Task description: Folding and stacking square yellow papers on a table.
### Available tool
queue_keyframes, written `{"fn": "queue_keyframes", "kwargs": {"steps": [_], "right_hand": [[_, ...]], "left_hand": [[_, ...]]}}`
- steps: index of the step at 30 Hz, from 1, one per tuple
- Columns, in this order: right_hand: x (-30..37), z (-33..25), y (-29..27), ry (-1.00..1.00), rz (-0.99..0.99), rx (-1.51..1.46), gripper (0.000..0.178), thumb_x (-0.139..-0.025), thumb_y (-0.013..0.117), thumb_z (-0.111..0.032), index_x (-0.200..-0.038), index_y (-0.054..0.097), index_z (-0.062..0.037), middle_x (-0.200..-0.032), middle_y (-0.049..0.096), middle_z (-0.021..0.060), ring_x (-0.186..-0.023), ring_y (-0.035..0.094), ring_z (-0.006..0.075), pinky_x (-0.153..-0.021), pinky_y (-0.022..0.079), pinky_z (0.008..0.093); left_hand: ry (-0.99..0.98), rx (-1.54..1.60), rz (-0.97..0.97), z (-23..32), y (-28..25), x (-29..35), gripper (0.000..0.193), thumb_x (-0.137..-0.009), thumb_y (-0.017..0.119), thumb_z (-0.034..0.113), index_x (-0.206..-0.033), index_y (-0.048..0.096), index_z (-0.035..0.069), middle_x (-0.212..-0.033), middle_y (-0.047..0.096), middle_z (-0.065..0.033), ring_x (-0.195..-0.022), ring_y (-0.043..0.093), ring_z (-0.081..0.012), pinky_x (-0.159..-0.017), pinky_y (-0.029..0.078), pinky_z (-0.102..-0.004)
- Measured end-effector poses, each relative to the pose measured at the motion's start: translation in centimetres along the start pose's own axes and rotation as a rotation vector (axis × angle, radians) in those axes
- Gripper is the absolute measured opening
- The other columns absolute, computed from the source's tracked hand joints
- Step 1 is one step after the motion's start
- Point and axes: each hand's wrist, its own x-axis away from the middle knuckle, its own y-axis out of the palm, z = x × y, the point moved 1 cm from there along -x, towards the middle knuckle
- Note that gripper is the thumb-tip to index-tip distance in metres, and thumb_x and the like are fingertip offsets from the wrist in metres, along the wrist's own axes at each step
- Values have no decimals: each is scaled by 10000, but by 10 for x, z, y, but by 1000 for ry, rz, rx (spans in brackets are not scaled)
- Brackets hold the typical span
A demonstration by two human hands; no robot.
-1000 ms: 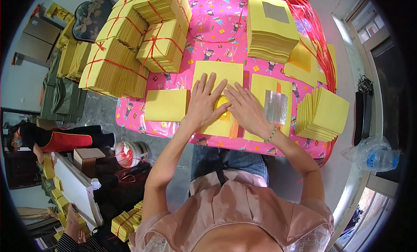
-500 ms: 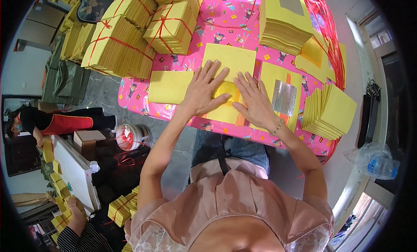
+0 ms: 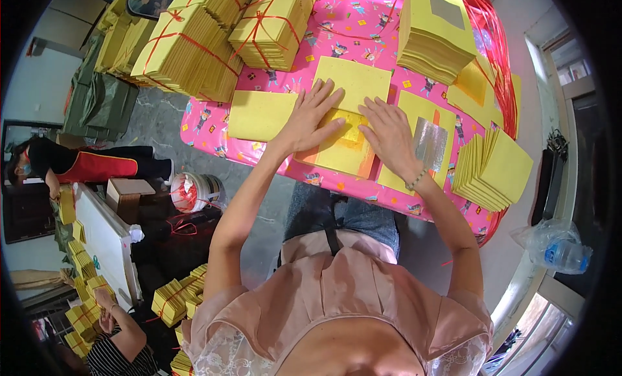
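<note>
Flatly, the left hand (image 3: 312,120) and right hand (image 3: 394,136) rest on a yellow paper sheet (image 3: 355,79).

Left fingers fan wide, right ones lie closer together, both hands unclosed; the matte sheet sits near the edge of the worktop (image 3: 228,148), its upper layer (folded or merely overlapping, I cannot tell) meeting a shiny golden patch (image 3: 352,135). Leftward lies a plain yellow rectangle (image 3: 261,115); rightward, crinkled silver foil (image 3: 431,142) and a fanned paper stack (image 3: 499,170).
</note>
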Motion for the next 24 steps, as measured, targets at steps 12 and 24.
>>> {"fn": "queue_keyframes", "kwargs": {"steps": [12,24], "right_hand": [[-24,19,-4,-267,332,126,208,-863,715,-184,-1024,704,-53,-968,697,54,-867,663,200,-844,498,373],[-14,-19,-26,-317,266,21,222,-860,720,-151,-1063,703,-65,-1011,693,61,-943,659,200,-926,479,410]], "left_hand": [[-544,575,521,35,-11,-1,785,-936,667,197,-1497,181,-60,-1089,612,-180,-744,636,-208,-653,536,-308],[-469,1119,750,28,-4,23,912,-902,650,15,-1522,-16,62,-1138,608,-219,-891,700,-248,-719,624,-341]]}}
